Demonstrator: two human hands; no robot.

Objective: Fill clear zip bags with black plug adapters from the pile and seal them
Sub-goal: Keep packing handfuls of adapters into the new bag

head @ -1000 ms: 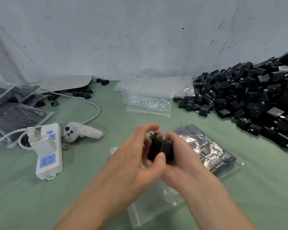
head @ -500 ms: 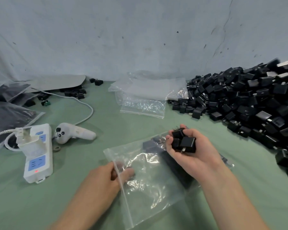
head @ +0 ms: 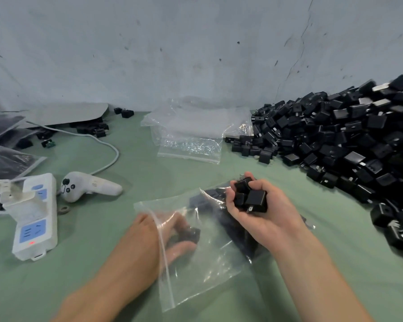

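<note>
Black plug adapter pile lying well off to the right; clear zip bag lying flat between the hands, mouth opening leftward; left hand reaching inside, pinching one adapter; right hand, nearer the pile, gripping a handful of adapters over the bag's far end.

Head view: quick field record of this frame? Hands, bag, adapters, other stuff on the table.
left hand: fingers past the mouth of the clear zip bag, beside a black adapter; grip unclear
right hand: palm up above the bag, holds a handful of adapters
bag seal: open
pile: far right, on green table
other: power strip, white controller, stack of empty bags
</note>
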